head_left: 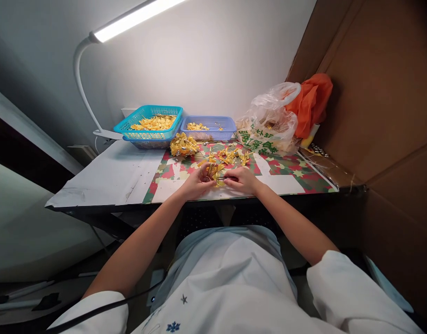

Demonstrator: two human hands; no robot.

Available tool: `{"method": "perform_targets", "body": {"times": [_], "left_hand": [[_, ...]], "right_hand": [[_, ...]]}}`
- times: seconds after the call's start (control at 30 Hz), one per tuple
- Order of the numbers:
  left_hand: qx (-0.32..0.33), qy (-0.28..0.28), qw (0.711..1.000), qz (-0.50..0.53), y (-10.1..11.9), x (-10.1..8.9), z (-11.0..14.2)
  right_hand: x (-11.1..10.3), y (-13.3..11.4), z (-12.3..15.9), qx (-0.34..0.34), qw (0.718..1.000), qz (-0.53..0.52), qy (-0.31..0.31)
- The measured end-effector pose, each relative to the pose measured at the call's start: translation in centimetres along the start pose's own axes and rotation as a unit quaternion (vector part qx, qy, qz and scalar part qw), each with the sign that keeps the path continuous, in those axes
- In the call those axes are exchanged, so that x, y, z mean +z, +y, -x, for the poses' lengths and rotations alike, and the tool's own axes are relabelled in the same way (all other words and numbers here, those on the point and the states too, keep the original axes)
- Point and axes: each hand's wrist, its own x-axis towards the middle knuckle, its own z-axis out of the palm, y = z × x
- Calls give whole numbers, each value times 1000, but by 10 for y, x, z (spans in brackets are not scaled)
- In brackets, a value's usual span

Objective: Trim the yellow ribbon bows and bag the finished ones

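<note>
Close to the table's front edge, my left hand (198,182) is closed in a pinch on a yellow artificial flower (216,170) with thin gold wire. Opposite it, my right hand (244,181) wraps round a small dark-handled tool (229,178), whose slim metal tip reaches the flower. The tool looks like pliers, but its jaws are too small to make out. Just beyond my hands lie several loose yellow flowers (229,156) with wire stems. A dense bunch of yellow flowers (183,144) with silvery beads rests behind my left hand.
A teal basket (148,109) heaped with yellow pieces sits on a blue one, beside a lilac basket (208,120). A plastic bag (269,123) and orange cloth (311,99) stand back right. A lamp (81,83) arches over the left; cardboard (380,93) walls the right.
</note>
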Motion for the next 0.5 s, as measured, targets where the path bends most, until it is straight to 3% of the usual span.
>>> {"method": "perform_targets", "body": {"times": [0.3,0.5], "left_hand": [[-1,-32,999,-16,4,1,2],[9,-20,999,-30,2,-1,1]], "right_hand": [[1,-3,-1,-16,1000,15,-17],[2,-3,-3,8,999,41,-25]]}}
